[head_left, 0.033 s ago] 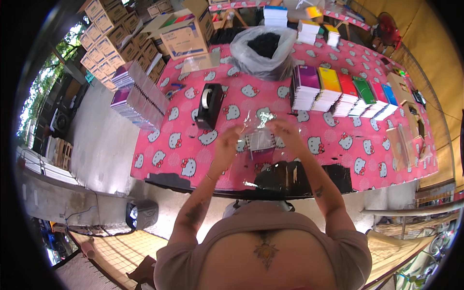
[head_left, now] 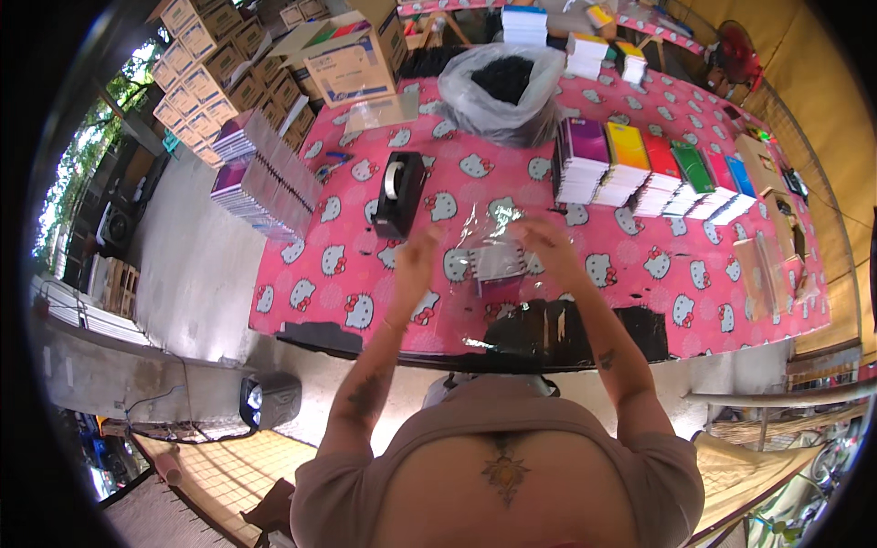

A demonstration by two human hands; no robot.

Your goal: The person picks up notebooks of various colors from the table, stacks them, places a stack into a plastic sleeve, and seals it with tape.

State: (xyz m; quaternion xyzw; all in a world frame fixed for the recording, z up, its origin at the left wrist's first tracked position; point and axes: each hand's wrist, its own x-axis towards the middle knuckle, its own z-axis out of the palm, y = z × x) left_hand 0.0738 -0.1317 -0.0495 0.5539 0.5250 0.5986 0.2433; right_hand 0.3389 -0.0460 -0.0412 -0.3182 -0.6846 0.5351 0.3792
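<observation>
While both forearms rise from six o'clock, the pink cartoon-cat tablecloth (head_left: 639,283) fills the middle of the view, its table edge bending with the lens. At eleven o'clock tan cardboard boxes (head_left: 206,64) are stacked. At twelve o'clock a clear plastic bag of dark items (head_left: 498,87) stands open. At two o'clock a row of colourful notebook stacks (head_left: 658,173) runs purple, yellow, red, green, blue. At ten o'clock lie spiral-bound notebooks (head_left: 265,178). Just left of centre a black tape dispenser (head_left: 399,194) stands. At centre, the left hand (head_left: 416,265) and right hand (head_left: 548,247) each pinch an upper side of a clear cellophane sleeve (head_left: 489,242), holding it just above the cloth with a small notebook (head_left: 498,265) inside. Compared with the earlier view, nothing has visibly shifted; the grip stays the same.
</observation>
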